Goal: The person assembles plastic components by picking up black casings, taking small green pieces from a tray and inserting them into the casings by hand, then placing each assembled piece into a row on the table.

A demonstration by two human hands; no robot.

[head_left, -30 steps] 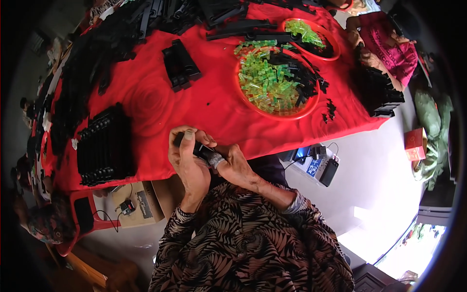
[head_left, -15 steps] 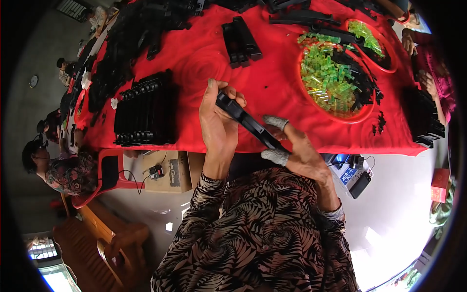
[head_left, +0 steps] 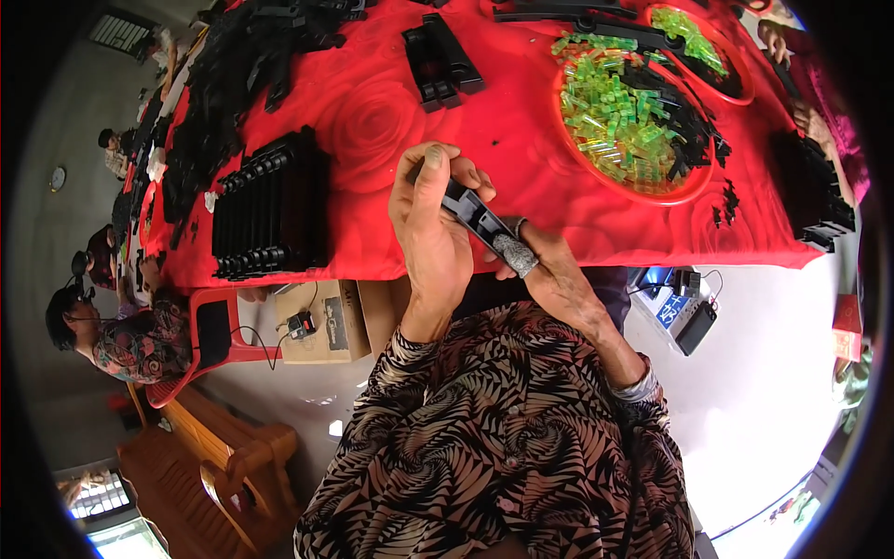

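Between my two hands, just over the table's near edge, is a long black plastic part (head_left: pixel 477 216), slanting from upper left to lower right. Fingers and thumb of my left hand (head_left: pixel 434 219) close round its upper end. My right hand (head_left: pixel 556 277) grips the lower end, a grey-wrapped thumb pressing on its face. Fingers of that hand are partly hidden beneath the part. Beyond to the right stands a red basin (head_left: pixel 670 197) holding yellow-green transparent pieces (head_left: pixel 610 121) and small black pieces (head_left: pixel 684 140).
Neatly stacked black parts (head_left: pixel 265 205) lie on the red cloth (head_left: pixel 363 121) at left, with a loose black heap (head_left: pixel 233 102) beyond. A black holder (head_left: pixel 442 61) stands further back. Another red basin (head_left: pixel 740 88) and black stack (head_left: pixel 810 191) are at right. Co-workers sit around the table.
The black part has turned in my hands and shows its hollow side. My right thumb has moved onto its face, and both hands have drawn closer together.
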